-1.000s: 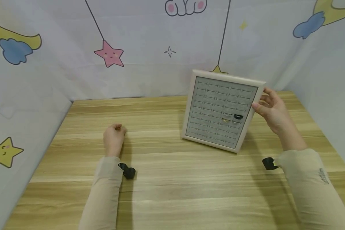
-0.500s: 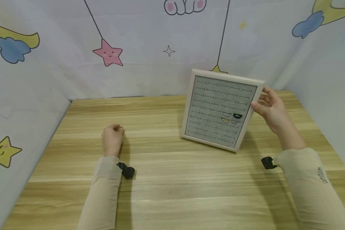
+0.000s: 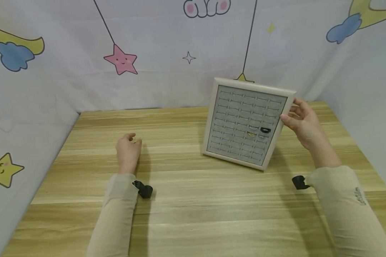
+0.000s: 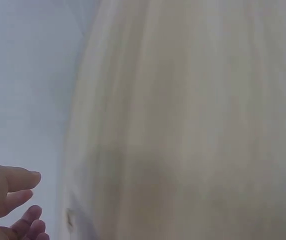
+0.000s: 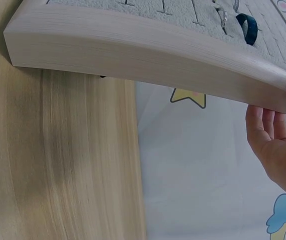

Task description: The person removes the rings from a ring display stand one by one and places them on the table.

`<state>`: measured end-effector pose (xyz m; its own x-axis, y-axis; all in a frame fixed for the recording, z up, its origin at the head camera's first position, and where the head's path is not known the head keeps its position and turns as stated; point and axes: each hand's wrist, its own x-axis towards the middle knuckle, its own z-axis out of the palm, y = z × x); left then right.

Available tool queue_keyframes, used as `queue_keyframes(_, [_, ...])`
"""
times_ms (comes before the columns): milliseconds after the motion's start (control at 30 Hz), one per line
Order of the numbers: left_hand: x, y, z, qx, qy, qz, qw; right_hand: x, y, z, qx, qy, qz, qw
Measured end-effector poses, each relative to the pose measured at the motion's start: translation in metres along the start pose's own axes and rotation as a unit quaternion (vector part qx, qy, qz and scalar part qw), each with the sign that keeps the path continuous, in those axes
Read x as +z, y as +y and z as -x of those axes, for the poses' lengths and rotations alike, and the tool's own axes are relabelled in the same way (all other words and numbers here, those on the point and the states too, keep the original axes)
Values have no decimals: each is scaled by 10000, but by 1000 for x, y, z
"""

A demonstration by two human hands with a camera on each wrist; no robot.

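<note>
A ring display board (image 3: 244, 110) with a pale frame and grey slotted padding stands tilted on the table, right of centre. My right hand (image 3: 305, 125) grips its right edge, thumb on the front and fingers behind. Several rings sit in the lower right slots, among them a black ring (image 3: 265, 130) and a gold ring (image 3: 252, 134). In the right wrist view, the black ring (image 5: 247, 29) looks dark blue beside silver ones. On the left, my left hand (image 3: 128, 150) hovers low over the table, thumb and fingers apart, with nothing visible between them. A small brown spot (image 4: 70, 220) below it is too blurred to identify.
The wood-grain table (image 3: 180, 200) reaches back to a white curtain (image 3: 161, 78) printed with stars, clouds and moons, which also covers both sides. A black wrist camera (image 3: 144, 190) is on the left cuff, another black camera (image 3: 300, 182) on the right.
Half a second ago my left fingers were together on what looks like a small thin ring; now they have parted and it no longer shows. The right hand and display board have stayed put.
</note>
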<state>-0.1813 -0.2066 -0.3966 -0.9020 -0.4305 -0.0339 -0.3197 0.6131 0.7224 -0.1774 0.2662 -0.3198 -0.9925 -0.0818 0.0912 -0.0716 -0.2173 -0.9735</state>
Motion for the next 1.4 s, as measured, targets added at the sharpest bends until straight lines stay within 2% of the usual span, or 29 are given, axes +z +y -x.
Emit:
queue_keyframes(167, [9,32,7,402,-34,424,9983,0,2,0,20,-15,-62,10000])
queue_keyframes(300, [19,60,17,851,-156,726,9936,0,2,0,68,-18,1,10000])
queue_keyframes(500, [35,100,39,1595,-296,896,9827,1,2,0,84,-25,62,9999])
queue_keyframes(767, [58,143,71,2313,-588,983,9661,2,3,-1,-1,-43,-18,10000])
queue_keyframes(1067, [91,168,105,3072,-1159,858,9407,0,3,-2,-45,-37,-177,9998])
queue_keyframes(1200, [103,175,116,3211,-1268,675,9361,0,2,-1,-43,-20,-190,9998])
queue_keyframes(1400, [117,184,128,3215,-1442,559,9342,-1,2,0,-16,-5,-169,9999])
